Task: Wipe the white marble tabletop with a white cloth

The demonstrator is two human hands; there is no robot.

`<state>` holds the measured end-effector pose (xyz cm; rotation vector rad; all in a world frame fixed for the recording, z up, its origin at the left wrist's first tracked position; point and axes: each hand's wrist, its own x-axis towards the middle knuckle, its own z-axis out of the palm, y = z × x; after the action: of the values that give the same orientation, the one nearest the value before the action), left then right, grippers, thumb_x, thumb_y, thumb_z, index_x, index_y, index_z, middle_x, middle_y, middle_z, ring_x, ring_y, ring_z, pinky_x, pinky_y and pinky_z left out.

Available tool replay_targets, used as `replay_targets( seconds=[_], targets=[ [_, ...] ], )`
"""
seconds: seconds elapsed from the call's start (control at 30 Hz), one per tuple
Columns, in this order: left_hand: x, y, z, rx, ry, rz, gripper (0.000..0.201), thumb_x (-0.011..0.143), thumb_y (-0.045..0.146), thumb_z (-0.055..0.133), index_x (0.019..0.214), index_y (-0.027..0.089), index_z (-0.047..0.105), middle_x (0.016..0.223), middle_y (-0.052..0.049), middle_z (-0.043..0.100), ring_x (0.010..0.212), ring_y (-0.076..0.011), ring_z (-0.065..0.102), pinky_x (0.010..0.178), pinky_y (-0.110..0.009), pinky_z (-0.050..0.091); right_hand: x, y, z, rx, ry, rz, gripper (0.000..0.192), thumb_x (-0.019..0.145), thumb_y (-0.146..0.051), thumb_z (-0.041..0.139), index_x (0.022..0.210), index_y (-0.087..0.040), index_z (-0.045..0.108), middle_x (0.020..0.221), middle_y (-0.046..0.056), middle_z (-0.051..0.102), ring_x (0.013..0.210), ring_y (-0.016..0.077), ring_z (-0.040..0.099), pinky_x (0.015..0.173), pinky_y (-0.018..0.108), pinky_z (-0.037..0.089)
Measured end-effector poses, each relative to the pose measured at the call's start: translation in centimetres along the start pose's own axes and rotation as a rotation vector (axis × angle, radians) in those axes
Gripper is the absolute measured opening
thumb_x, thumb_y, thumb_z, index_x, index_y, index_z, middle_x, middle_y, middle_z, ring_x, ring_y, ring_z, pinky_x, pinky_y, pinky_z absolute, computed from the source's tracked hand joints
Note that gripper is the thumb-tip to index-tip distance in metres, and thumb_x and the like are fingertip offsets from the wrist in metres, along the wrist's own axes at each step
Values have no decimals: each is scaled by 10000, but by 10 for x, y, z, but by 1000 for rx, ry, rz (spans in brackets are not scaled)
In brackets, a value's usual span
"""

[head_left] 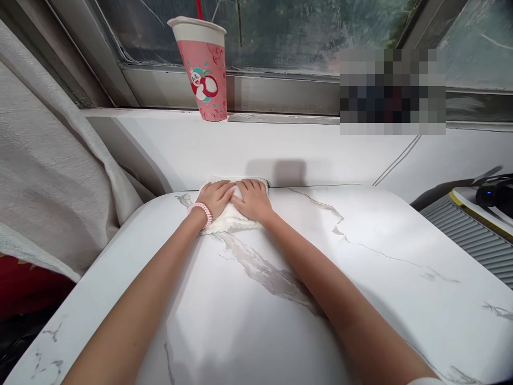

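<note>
Two bare forearms with no sleeves; a pink coiled hair tie circles the left wrist; fingers carry no rings.

The table is white with grey marble veins. The cloth is white, the wristband pink. The cup is pink with a cartoon penguin print and a white lid.

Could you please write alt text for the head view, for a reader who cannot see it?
Left hand and right hand press flat, side by side, on a white cloth at the far edge of a marble table. A pink cup stands on the sill behind.
</note>
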<state>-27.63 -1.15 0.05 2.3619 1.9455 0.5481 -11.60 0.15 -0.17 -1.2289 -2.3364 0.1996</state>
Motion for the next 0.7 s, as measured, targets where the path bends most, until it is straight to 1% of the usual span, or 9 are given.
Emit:
replay_targets(
  seconds=[0.13,0.23,0.33,0.47,0.53,0.6,0.7],
  targets=[
    [-4,-1,1,33,-9,2,510,998,368,224,1383,221,526,1459,-90,530,1376,-230,439,1179,-498,263,3,-1,3,-32,-1,-9,418,970,-382,466,1310,-151,543,1369,112,566,1281,271,442,1126,445,258],
    [-10,-5,-3,36,-29,-21,518,1005,366,212,1417,220,490,1484,-85,502,1396,-224,411,1193,-494,237,5,-5,7,-48,13,-42,410,970,-376,462,1307,-160,546,1361,121,571,1276,274,444,1120,450,262],
    [-20,-18,-10,29,-32,-41,517,1005,380,209,1417,235,487,1489,-74,497,1395,-221,409,1195,-499,231,9,-17,17,-47,12,-68,403,972,-372,450,1303,-166,548,1349,120,572,1272,274,442,1116,452,264],
    [-34,-47,-21,18,-31,-48,511,1004,381,210,1418,249,479,1493,-61,494,1390,-207,408,1192,-495,228,17,-42,33,-20,39,-103,401,974,-387,448,1289,-164,558,1316,128,588,1244,283,459,1108,456,264],
    [-39,-58,-25,18,-27,-62,510,1005,373,207,1419,249,479,1492,-61,493,1390,-202,407,1193,-489,225,20,-53,39,-18,56,-110,399,974,-390,453,1273,-155,571,1302,137,597,1231,292,468,1106,454,261],
    [-41,-62,-27,26,-21,-84,510,1007,367,206,1419,245,481,1490,-64,496,1390,-205,408,1194,-483,225,22,-60,42,-22,55,-106,397,973,-380,456,1267,-143,579,1299,137,601,1228,295,472,1106,447,259],
    [-42,-60,-27,45,-25,-108,506,1008,358,216,1419,233,483,1489,-70,495,1389,-218,409,1193,-486,224,23,-62,42,-19,40,-94,397,976,-358,449,1288,-145,571,1320,123,595,1247,285,467,1112,439,258]
  ],
)
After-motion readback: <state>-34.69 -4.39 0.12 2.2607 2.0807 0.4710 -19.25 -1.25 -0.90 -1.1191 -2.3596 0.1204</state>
